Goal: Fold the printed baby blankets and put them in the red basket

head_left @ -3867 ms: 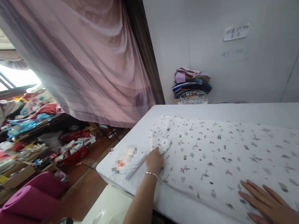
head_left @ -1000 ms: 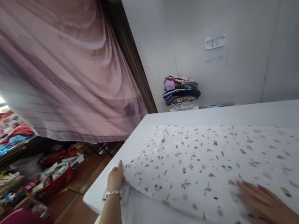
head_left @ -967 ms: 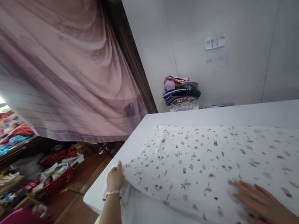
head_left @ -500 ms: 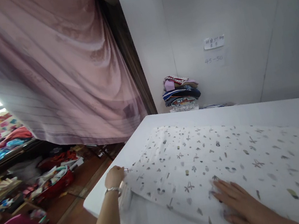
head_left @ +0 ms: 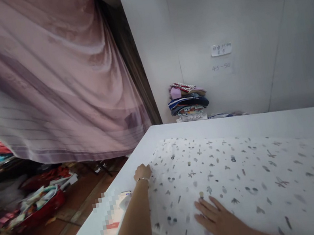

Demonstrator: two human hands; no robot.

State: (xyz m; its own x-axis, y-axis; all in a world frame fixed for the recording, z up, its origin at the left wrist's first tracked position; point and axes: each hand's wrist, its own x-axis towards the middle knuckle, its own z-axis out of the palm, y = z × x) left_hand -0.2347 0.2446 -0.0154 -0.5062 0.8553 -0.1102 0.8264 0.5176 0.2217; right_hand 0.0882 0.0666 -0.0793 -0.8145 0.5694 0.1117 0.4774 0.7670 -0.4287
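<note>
A white cloth (head_left: 224,178) printed with small leaf and twig shapes lies spread over the white table (head_left: 277,117). My left hand (head_left: 142,172) is closed at the cloth's left edge, fingers curled on it; the fingertips are hidden. Palm down, my right hand (head_left: 218,219) rests on the cloth nearer to me, its fingers spread. Beside my left forearm, a partly pixelated flat item (head_left: 114,219) with a pinkish face lies at the table's left side.
Folded fabrics (head_left: 188,102) are stacked by the wall behind the table. A pink curtain (head_left: 78,78) hangs at the left. Below it, a red basin (head_left: 44,208) full of odds and ends stands on the floor. A paper note (head_left: 220,49) is on the wall.
My left hand has moved away from me along the cloth's left edge. My right hand has shifted left across the cloth. The flat item beside my left arm has come into view.
</note>
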